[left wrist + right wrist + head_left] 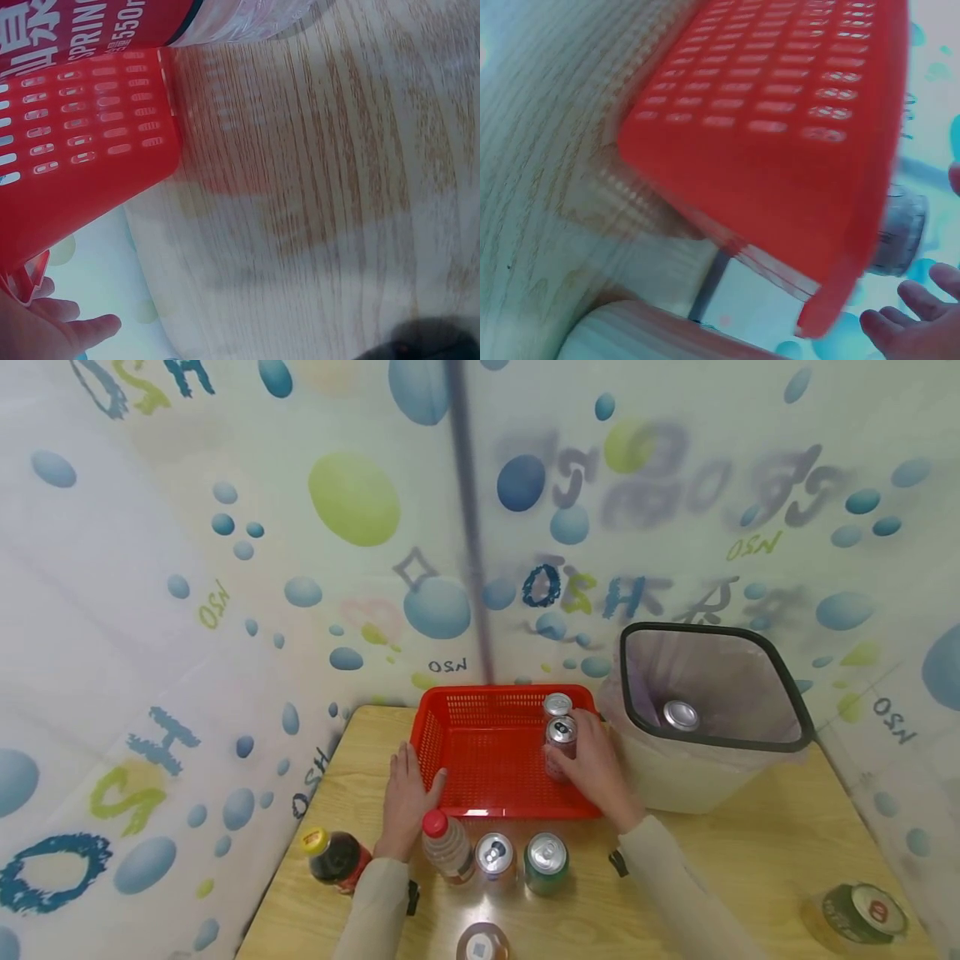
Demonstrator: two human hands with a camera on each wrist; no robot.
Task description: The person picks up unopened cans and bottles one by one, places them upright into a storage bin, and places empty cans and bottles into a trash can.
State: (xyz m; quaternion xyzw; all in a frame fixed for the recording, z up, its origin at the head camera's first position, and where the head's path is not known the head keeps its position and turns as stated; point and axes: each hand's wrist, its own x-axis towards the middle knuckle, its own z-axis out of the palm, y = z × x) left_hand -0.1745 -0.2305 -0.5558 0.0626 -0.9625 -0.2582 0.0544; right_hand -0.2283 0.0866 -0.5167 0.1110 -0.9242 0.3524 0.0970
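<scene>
A red plastic basket (487, 810) sits on the wooden table against the wall. My right hand (600, 768) is over its right side, thumb and fingers spread about the top of a dark reddish drink can (561, 752). Another silver-topped can (557, 704) stands just behind it, in the back right corner. In the right wrist view, the fingers (911, 315) are apart from a can (900, 229) that shows above the basket rim. My left hand (405, 797) rests at the basket's left rim with straight fingers, the thumb reaching toward the front corner.
Right of the basket stands a lined bin (675, 777) with a can (681, 716) inside. In front are a red-capped water bottle (447, 847), two cans (495, 857) and another bottle (482, 943). A yellow-capped cola bottle (337, 860) stands left; a green can (855, 914) lies far right.
</scene>
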